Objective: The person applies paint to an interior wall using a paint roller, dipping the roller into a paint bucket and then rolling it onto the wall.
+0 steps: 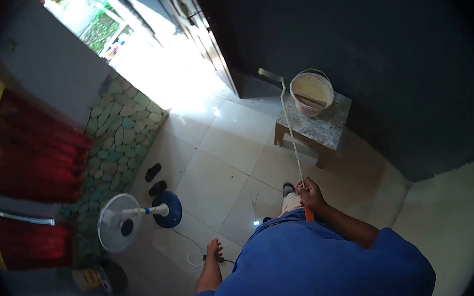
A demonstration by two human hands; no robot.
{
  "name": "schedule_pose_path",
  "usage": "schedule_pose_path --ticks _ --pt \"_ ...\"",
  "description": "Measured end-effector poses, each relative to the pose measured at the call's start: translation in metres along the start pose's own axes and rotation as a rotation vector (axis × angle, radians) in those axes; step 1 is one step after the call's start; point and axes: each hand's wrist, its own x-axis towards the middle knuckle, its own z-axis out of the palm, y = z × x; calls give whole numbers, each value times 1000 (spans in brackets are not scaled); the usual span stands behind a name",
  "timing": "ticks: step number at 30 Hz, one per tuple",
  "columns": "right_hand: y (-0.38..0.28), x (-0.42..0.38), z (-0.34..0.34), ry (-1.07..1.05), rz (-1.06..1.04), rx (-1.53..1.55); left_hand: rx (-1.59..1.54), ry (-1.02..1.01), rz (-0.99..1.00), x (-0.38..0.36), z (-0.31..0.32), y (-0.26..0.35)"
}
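Note:
My right hand (311,196) is wrapped round a paint roller (289,122) in front of my body. Its orange handle shows below the fist, and the long thin rod runs up to a small pale roller head. That head is beside a white bucket (321,79) of cream-coloured paint, apart from it. A flat piece lies across the inside of the bucket, which stands on a paint-spattered stool (325,126). Down at my left side, my left hand (215,249) hangs empty with its fingers loosely apart. Behind it in view, a cable runs over the floor.
A white fan with a blue base (167,209) stands on the tiles at left, near dark slippers (153,172). Red curtains (34,149) hang beyond a stone-clad wall (114,125). An open door (205,38) lets in bright light. A dark wall (388,67) rises behind the stool.

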Motion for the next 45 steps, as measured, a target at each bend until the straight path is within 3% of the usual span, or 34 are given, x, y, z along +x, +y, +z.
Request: schedule_pose_path --ticks 6,10,12,16,19,23,25,30,32,34,35,38,40,42,45 --pt "-31 24 -3 -12 -33 -67 139 -120 99 24 60 105" --pt "-58 77 -15 127 -99 -97 189 -214 145 34 107 158" --pt "-76 106 -28 214 -99 -34 97 -230 156 73 121 159" --pt "-132 152 -77 307 18 -105 369 -265 184 166 138 158" --pt "-149 174 -128 337 62 -244 465 -288 201 187 150 191" --pt "-157 180 -173 392 -20 -503 202 -263 95 98 184 300" --pt "-175 175 -177 406 50 -612 267 -275 89 95 204 341" --pt "-225 180 -163 380 434 -747 371 -306 96 106 249 414" --pt "-214 186 -163 406 434 -785 429 -316 86 109 266 440" --pt "-202 195 -161 428 438 -820 619 -468 388 141 277 462" --pt "-198 200 -158 430 447 -821 629 -418 441 183 281 462" --pt "-190 222 -152 445 508 -800 635 -480 415 211 292 512" --pt "-182 236 -148 452 486 -841 669 -536 290 234 293 554" --pt "-184 256 -142 459 531 -840 696 -371 198 181 298 616" --pt "-190 282 -136 475 572 -849 723 -430 227 188 298 685"
